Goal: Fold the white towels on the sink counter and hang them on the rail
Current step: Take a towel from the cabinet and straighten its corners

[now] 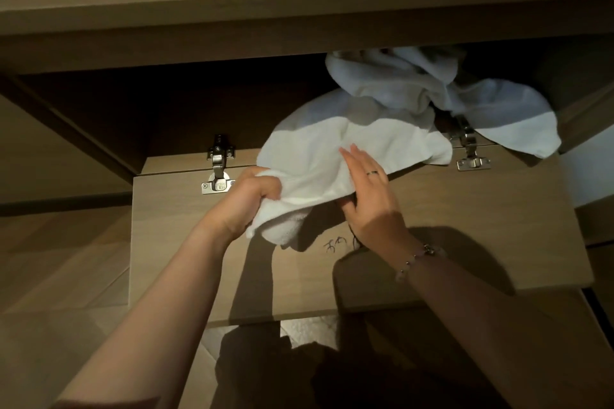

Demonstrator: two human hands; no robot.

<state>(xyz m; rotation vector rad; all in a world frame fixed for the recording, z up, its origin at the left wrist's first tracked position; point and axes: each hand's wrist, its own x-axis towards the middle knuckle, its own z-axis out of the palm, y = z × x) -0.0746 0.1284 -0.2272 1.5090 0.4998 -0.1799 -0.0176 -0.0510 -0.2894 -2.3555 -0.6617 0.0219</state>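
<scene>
A white towel spills out of an open cabinet compartment onto a dropped-down wooden door. My left hand grips the towel's bunched near-left corner. My right hand lies on the towel's near edge, fingers straight on top and thumb tucked beneath the cloth. A second white towel is crumpled further back in the compartment, with one end hanging over the right side. No rail is in view.
The door hangs on two metal hinges, one at the left and one at the right. A thick wooden counter edge overhangs the compartment. Wood-pattern floor lies below at the left. Something white lies on the floor under the door.
</scene>
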